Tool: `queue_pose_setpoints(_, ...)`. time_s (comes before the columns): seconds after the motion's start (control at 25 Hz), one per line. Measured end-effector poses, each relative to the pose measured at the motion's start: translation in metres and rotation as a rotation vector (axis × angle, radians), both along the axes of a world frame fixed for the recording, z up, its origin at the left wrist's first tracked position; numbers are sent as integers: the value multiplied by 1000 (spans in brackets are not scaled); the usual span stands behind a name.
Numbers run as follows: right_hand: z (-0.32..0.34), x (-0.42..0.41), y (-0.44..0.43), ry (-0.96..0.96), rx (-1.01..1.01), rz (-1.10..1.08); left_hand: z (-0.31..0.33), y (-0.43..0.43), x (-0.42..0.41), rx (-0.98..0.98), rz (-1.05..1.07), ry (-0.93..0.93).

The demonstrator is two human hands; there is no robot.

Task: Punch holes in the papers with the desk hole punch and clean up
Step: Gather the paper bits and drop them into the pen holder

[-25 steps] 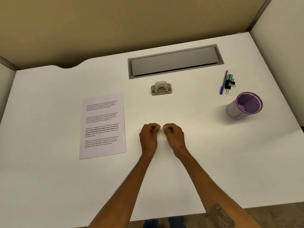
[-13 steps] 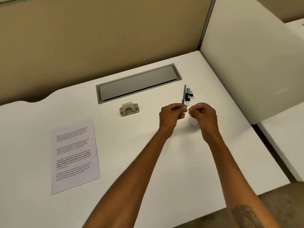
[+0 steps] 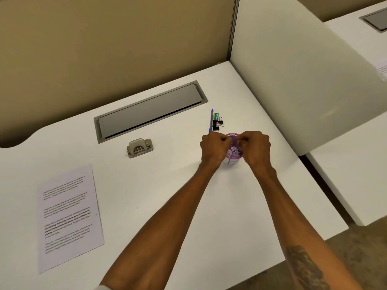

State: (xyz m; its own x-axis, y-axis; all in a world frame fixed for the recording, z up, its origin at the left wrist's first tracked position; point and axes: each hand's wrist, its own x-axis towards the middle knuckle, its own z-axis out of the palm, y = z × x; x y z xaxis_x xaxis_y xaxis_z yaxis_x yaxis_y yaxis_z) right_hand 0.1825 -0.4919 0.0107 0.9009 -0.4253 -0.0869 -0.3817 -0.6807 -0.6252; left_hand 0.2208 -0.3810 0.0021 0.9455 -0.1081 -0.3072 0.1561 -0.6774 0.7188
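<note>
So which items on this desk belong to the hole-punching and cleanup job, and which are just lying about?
In use: printed paper, hole punch, purple mesh cup holding paper bits, left hand, right hand.

Lying about: blue pen, binder clips, grey cable hatch.

Both forearms are seen bare, with no sleeves, watch or rings to be made out. A dark tattoo (image 3: 303, 266) is carried on the right forearm, well back from the fingers. A small patch of white cloth (image 3: 102, 287) is glimpsed at the bottom edge, behind the left arm.
</note>
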Motion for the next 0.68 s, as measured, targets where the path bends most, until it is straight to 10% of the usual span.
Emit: queue_pose_setpoints(0.68, -8, -9, 24, -147, 57, -2, 4, 21, -15, -206, 66, -80)
